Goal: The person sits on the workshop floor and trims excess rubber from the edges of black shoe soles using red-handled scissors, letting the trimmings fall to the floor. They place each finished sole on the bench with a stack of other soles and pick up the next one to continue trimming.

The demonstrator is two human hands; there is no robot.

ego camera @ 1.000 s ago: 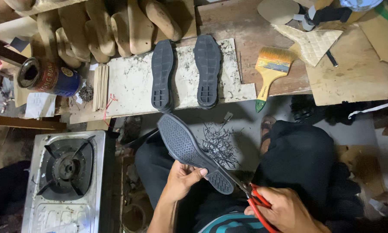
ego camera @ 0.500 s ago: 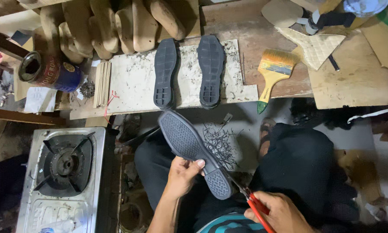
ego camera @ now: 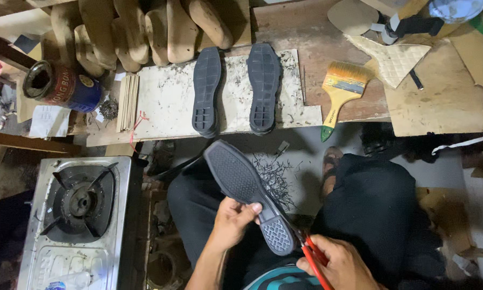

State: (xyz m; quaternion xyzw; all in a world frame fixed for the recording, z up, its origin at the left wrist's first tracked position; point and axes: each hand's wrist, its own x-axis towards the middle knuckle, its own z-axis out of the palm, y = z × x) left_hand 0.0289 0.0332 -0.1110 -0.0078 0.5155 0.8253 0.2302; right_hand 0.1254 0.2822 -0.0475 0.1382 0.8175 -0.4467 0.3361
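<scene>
My left hand (ego camera: 232, 220) grips a dark grey rubber shoe sole (ego camera: 241, 182) by its middle, tread side up, over my lap. My right hand (ego camera: 341, 266) holds red-handled scissors (ego camera: 311, 256), whose blades meet the edge of the sole near its heel. Thin dark rubber trimmings (ego camera: 276, 180) lie on the floor between my knees. Two more dark soles (ego camera: 206, 91) (ego camera: 263, 88) lie side by side on a white board (ego camera: 166, 102) on the bench ahead.
Wooden shoe lasts (ego camera: 145, 27) are stacked at the back of the bench. A yellow-handled brush (ego camera: 339, 88) and cut insole pieces (ego camera: 397, 59) lie at right. A tin can (ego camera: 61, 86) stands at left. A gas stove (ego camera: 77, 215) sits beside my left leg.
The sole has turned and slid a little down in my left hand. The scissors have moved along its edge toward the heel. The view has shifted slightly.
</scene>
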